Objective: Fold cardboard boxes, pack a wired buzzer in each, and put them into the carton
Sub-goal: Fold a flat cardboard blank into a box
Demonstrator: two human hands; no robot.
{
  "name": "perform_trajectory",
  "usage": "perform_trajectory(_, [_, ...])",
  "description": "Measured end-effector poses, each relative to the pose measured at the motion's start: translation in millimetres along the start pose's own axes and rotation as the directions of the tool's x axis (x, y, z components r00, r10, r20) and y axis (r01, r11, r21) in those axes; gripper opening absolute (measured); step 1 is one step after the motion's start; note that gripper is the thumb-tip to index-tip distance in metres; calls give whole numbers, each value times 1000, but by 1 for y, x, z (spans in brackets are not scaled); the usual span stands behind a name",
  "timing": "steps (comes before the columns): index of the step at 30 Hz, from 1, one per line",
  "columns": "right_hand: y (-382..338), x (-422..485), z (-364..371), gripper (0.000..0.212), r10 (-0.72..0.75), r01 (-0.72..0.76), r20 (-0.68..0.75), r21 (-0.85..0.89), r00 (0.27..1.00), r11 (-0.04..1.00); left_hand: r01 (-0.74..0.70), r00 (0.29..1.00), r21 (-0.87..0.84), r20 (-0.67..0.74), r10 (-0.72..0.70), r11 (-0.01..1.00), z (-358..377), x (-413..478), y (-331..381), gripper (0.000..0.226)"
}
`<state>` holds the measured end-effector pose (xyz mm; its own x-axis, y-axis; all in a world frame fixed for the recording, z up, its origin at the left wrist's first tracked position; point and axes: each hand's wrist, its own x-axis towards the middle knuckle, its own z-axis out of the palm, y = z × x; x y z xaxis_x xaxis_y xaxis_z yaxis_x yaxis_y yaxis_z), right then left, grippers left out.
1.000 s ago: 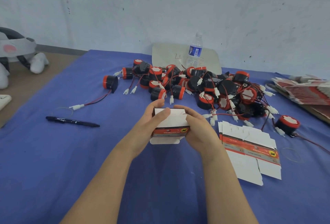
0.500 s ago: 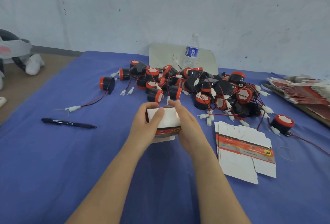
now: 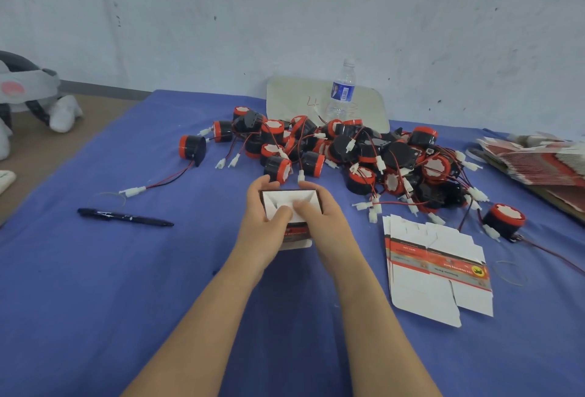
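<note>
The small cardboard box [image 3: 285,197] sits on the near side of the buzzer pile [image 3: 348,149]. The left hand [image 3: 262,222] and right hand [image 3: 321,219] curl round its walls from either side, and both thumbs press the white end flaps inward. That flapped end faces up toward the camera, with the box's length running down between the palms. The closest buzzer [image 3: 278,169] lies just beyond the fingertips (either hand could reach it, I judge). The hands hide the box's lower end, and no carton shows.

Open blue cloth [image 3: 110,295] lies near and to the left; a tangled buzzer pile [image 3: 364,156] blocks the far side, flat box blanks [image 3: 437,267] the right, a pen [image 3: 125,216] the left.
</note>
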<state>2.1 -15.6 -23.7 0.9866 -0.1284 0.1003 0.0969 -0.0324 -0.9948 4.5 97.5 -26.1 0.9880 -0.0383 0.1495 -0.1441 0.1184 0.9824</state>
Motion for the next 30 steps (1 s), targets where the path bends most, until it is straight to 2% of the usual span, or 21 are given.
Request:
perform_trajectory(3, [-2,-1,4,37,15,-15,-2,-21,1000,1000,22,998,-21,-51,-23,1000,2,2,-2,50])
perform_trajectory(7, [-4,-2,4,32,65,-65,-26,-7,998,998,50,997,-19,-64,-51,999,0,3,-5,41])
perform_trajectory(10, [-3,-1,3,21,133,-129,-42,92,990,987,52,997,-24,-59,-53,998,1,4,-5,33])
perform_trajectory(12, [-5,2,2,33,168,-157,-44,194,985,968,38,998,-28,-50,-39,999,3,4,-4,33])
perform_trajectory(14, [-5,2,-1,55,163,-149,-36,244,986,958,-48,998,52,-29,49,998,0,4,-4,57])
perform_trajectory(16, [-5,-1,-2,65,145,-129,-51,231,988,964,-165,985,193,71,154,967,-7,3,-6,89])
perform_trajectory(17, [-5,-3,0,67,139,-117,-70,252,988,961,-228,970,259,138,198,939,-10,3,-6,94])
perform_trajectory(19, [-12,2,-6,67,106,-59,-150,289,983,955,-323,943,333,191,272,886,-14,4,-5,79])
perform_trajectory(20, [-17,7,-9,65,108,-54,-201,256,974,965,-334,942,299,138,305,894,-14,6,-3,65])
perform_trajectory(21, [-24,12,-12,62,135,-82,-247,213,960,974,-303,953,194,37,302,933,-15,7,1,54])
perform_trajectory(22, [-29,15,-15,60,168,-110,-303,199,938,974,-237,969,35,-61,239,971,-16,8,4,49])
perform_trajectory(24, [-28,7,-12,51,116,-30,-426,204,897,979,-62,993,-245,-108,36,968,-16,11,8,65])
perform_trajectory(25, [-27,-1,-7,44,40,43,-444,176,895,983,20,995,-302,-82,-48,953,-14,11,9,76])
perform_trajectory(26, [-26,-6,-1,42,-43,97,-423,107,905,990,71,994,-300,-63,-94,951,-12,9,9,78])
perform_trajectory(28, [-21,-9,8,35,-170,180,-303,6,938,984,85,995,-236,-37,-97,968,-7,3,8,66])
perform_trajectory(30, [-20,-7,9,24,-198,210,-249,20,948,978,48,999,-170,-7,-49,984,-5,2,6,60])
